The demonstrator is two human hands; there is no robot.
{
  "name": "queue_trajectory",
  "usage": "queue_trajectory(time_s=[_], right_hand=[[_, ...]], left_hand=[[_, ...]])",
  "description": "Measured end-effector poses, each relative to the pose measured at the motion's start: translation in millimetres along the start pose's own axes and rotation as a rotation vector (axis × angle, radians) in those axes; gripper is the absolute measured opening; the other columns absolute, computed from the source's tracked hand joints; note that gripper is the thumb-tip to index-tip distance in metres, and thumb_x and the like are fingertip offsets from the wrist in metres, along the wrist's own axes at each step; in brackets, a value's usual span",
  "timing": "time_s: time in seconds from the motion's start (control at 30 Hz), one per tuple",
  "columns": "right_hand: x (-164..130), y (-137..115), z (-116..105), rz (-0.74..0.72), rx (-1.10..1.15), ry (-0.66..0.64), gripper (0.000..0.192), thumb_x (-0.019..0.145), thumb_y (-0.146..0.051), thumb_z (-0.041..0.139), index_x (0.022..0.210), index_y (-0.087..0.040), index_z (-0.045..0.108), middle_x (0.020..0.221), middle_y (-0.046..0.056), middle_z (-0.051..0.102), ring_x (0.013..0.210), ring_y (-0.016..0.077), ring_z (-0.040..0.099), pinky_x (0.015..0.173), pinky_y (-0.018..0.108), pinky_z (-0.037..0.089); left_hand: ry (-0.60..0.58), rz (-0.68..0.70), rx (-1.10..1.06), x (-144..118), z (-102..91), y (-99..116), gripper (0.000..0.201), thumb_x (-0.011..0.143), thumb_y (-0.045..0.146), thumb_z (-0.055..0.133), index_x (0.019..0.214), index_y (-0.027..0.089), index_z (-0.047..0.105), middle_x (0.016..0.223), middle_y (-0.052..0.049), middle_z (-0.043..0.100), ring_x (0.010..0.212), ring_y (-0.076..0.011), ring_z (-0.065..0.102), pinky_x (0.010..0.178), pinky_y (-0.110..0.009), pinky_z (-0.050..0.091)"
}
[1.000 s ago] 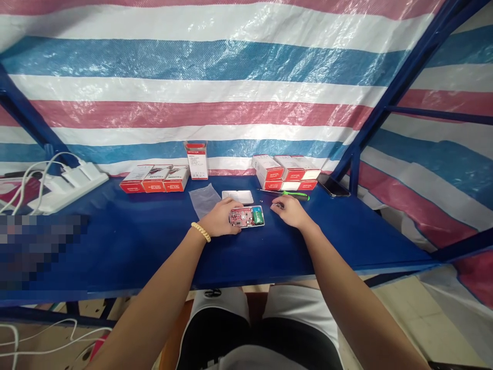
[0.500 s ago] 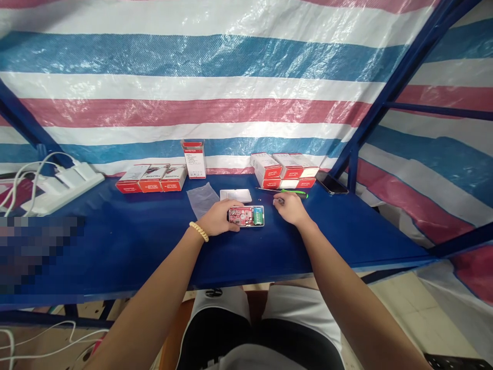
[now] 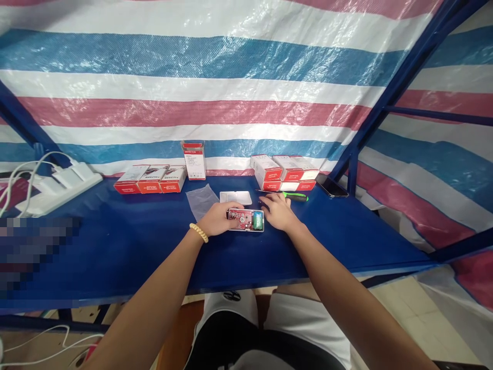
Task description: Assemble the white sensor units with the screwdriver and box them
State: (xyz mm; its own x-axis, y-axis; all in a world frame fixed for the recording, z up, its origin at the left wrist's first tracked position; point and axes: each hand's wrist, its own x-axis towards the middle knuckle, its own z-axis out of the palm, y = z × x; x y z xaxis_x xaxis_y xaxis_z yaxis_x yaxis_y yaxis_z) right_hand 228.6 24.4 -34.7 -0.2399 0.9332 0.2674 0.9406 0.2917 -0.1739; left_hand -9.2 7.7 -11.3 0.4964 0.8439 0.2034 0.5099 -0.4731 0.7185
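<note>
My left hand (image 3: 219, 218) lies curled over the left end of the opened device (image 3: 245, 220), fingers wrapped along its edge and pinning it flat to the blue table (image 3: 127, 241); a beaded bracelet (image 3: 199, 232) sits on that wrist. My right hand (image 3: 278, 211) rests just beside the device's right end, fingers loosely bent with the tips touching or nearly touching the casing, though I cannot tell whether anything small is pinched between them. The device lies near the middle of the table, its back off, showing a red circuit board (image 3: 238, 216) and a green battery (image 3: 257, 220). The white cover (image 3: 235, 197) lies apart just behind it, with a clear plastic bag (image 3: 201, 201) to the left and a green-handled screwdriver (image 3: 289, 195) close behind my right hand, untouched. Further back are a row of red and white boxes (image 3: 151, 179), one upright box (image 3: 194, 160), another stack of boxes (image 3: 285, 172), and a phone (image 3: 332, 186). I judge the work to be midway: the casing is open and the cover not yet refitted.
</note>
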Motion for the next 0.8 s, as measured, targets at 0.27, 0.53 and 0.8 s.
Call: queue_trajectory(time_s=[0.27,0.53,0.8], right_hand=[[1.2,3.6,5.9,0.016,0.04,0.034,0.032,0.093,-0.032,0.044,0.112,-0.025,0.069,0.123,0.011,0.058,0.117,0.0289,0.042,0.091,0.046,0.033],[1.3,4.5,4.5,0.061,0.114,0.078,0.023,0.091,-0.027,0.051,0.096,-0.024,0.073,0.114,0.009,0.063,0.112,0.0265,0.047,0.088,0.043,0.034],[1.5,3.6,4.6,0.035,0.054,0.044,0.039,0.092,-0.026,0.046,0.129,-0.025,0.06,0.127,0.011,0.059,0.119,0.0284,0.043,0.091,0.045,0.034]], left_hand=[[0.048,0.0,-0.015,0.1,1.3,-2.7,0.032,0.078,0.026,0.056,0.107,0.021,0.068,0.106,-0.001,0.071,0.089,-0.0181,0.066,0.085,-0.031,0.05],[0.102,-0.008,-0.02,-0.5,-1.5,0.3,0.025,0.076,0.021,0.054,0.094,0.021,0.071,0.098,0.0,0.073,0.082,-0.0161,0.066,0.078,-0.027,0.051],[0.135,-0.017,0.012,1.0,-1.5,-0.3,0.025,0.073,0.021,0.055,0.092,0.019,0.071,0.095,-0.001,0.073,0.08,-0.017,0.066,0.077,-0.028,0.051]])
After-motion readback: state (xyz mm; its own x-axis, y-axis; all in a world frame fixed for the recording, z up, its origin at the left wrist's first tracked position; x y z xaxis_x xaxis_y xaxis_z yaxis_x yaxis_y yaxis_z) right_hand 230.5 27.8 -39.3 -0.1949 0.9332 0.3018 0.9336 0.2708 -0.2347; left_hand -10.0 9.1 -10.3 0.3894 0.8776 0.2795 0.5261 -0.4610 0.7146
